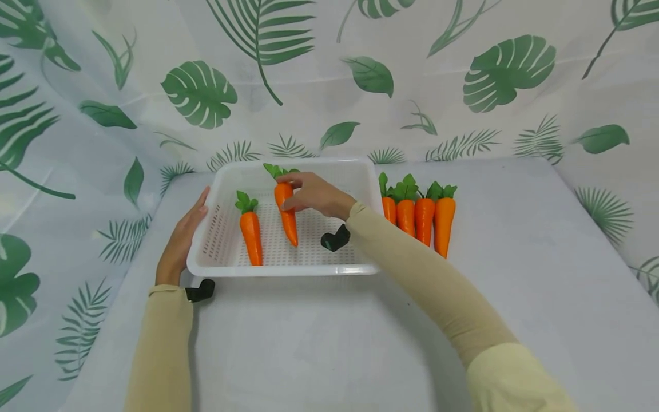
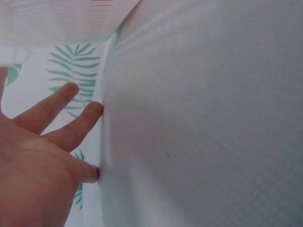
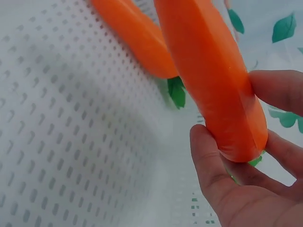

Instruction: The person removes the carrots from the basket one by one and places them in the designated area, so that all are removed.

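My right hand (image 1: 320, 197) holds an orange carrot (image 1: 290, 224) by its upper part, over the white perforated plastic basket (image 1: 288, 271). In the right wrist view, thumb and fingers grip this carrot (image 3: 210, 71) near its thick leafy end. A second carrot (image 1: 251, 237) lies inside the basket, to the left, its green top toward the back. At the basket's left side, my left hand (image 1: 180, 243) rests along the outer wall with straight fingers. The left wrist view shows that hand (image 2: 38, 156) with fingers spread, low beside the table.
Right of the basket, several carrots (image 1: 444, 224) lie side by side on the white table (image 1: 525, 274), partly hidden by my right forearm. Behind the table hangs a leaf-patterned cloth (image 1: 304, 86). Small black wrist cameras (image 1: 336, 238) sit at both wrists.
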Demonstrator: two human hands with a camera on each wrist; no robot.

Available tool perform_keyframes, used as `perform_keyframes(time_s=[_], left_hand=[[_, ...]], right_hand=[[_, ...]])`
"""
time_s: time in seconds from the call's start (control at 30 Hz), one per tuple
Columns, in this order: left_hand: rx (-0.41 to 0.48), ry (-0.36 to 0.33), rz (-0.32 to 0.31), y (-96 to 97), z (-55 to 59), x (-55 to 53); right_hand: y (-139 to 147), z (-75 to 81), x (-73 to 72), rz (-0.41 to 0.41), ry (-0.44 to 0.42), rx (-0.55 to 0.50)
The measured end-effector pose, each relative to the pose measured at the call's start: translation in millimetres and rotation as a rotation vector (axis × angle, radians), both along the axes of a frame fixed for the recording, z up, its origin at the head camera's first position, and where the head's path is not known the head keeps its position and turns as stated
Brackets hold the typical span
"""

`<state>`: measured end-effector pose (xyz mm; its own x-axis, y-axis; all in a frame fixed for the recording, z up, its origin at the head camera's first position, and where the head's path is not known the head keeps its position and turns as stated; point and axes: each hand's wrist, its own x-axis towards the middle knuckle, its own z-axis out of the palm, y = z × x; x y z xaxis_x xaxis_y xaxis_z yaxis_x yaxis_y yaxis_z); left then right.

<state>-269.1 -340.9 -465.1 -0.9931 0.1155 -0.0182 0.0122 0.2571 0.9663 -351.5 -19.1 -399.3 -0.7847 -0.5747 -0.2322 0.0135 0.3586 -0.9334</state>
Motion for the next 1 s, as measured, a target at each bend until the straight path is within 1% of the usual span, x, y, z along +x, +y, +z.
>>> perform_keyframes(time_s=[0.23,0.3,0.47,0.67,0.8,1.0], left_hand=[[0.006,0.004,-0.003,0.5,0.0,-2.1],[0.014,0.003,-0.005,0.6,-0.9,-2.5],[-0.011,-0.011,0.008,2.1,-3.0,-2.3],[-0.017,-0.007,0.019,1.8,-0.1,-2.7],[-0.03,-0.008,0.024,1.2,1.5,-2.6],[-0.009,-0.01,0.016,0.5,1.2,-0.8]], right_hand=[[8,11.2,1.5,-0.027,0.014,-0.02],[10,14.1,2.5,-0.036,0.01,-0.04],[19,17.9,2.1,-0.057,-0.001,-0.1],[33,23.4,-1.4,-0.094,0.003,-0.162],[42,27.1,-2.7,-0.109,0.008,-0.165],[58,31.4,-2.5,-0.129,0.023,-0.139]])
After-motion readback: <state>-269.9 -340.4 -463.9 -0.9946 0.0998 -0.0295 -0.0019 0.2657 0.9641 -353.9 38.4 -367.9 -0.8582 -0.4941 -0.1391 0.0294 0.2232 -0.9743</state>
